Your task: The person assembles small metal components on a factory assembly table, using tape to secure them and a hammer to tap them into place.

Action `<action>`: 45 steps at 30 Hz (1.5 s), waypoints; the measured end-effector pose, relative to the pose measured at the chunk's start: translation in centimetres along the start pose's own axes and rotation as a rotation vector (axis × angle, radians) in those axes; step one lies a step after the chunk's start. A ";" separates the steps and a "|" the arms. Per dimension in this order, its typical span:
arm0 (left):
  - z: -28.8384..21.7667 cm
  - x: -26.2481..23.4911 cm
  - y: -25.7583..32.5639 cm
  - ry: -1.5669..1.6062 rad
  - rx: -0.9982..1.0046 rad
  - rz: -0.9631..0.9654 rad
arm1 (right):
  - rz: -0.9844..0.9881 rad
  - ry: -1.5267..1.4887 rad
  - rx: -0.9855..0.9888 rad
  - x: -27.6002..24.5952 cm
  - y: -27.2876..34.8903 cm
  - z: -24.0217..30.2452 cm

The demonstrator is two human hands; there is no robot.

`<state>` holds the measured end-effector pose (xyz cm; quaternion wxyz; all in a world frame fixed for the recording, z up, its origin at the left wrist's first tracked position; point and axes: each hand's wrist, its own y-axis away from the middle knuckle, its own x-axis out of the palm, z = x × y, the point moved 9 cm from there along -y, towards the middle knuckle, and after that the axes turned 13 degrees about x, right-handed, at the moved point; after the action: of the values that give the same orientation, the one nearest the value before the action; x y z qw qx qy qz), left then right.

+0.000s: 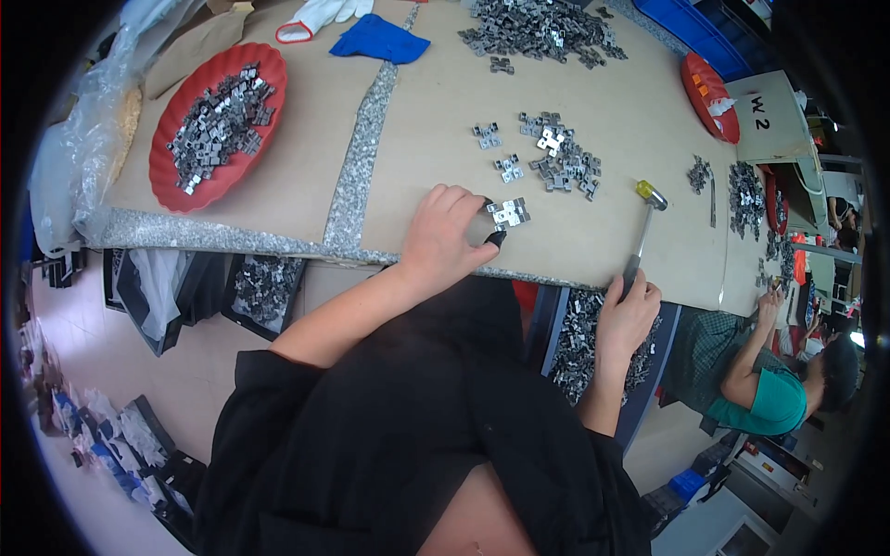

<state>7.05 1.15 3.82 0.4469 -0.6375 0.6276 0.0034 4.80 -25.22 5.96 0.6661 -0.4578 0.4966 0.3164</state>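
Note:
My left hand [445,236] is at the table's near edge, with black covers on its thumb and index fingertip. These two fingers close on the left side of a small silver metal plate [510,214], cross-shaped with cut-outs, lying on the tabletop. My right hand [630,315] is wrapped round the dark handle of a hammer [643,232]. Its yellow-and-metal head points away from me, above the table. Beyond the left hand lie two loose metal plates, one nearer [508,168] and one farther [487,136]. A small heap of similar plates [567,162] sits to their right.
A red scalloped bowl [165,176] of metal parts stands at left. Farther back are a large parts pile [547,32], a blue cloth [380,39] and a white glove [320,17]. Bins of parts [264,287] sit below the table. Another person [765,398] works at right.

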 end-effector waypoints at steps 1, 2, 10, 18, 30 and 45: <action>0.5 -0.6 0.1 0.046 -0.021 -0.033 | -0.004 -0.015 0.000 0.0 0.0 0.4; 0.9 -1.5 0.0 0.031 -0.013 -0.035 | -0.042 -0.078 -0.064 -0.5 0.2 1.4; 7.0 -21.7 3.3 -0.843 -0.154 -0.524 | 0.049 -0.382 -0.172 0.3 1.1 3.8; 7.7 -15.1 0.4 -0.599 -0.099 -0.254 | 0.061 -0.558 -0.312 0.2 1.2 8.1; 6.4 1.9 -7.7 -0.100 -0.002 0.252 | 0.077 -0.626 -0.332 0.8 0.8 8.8; 4.9 3.9 -7.4 0.049 -0.061 0.336 | -0.007 -0.635 -0.203 -0.4 0.5 4.7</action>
<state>16.53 -0.56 2.81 0.4052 -0.5368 0.7356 0.0815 5.97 -20.69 6.62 0.7396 -0.4019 0.2284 0.4891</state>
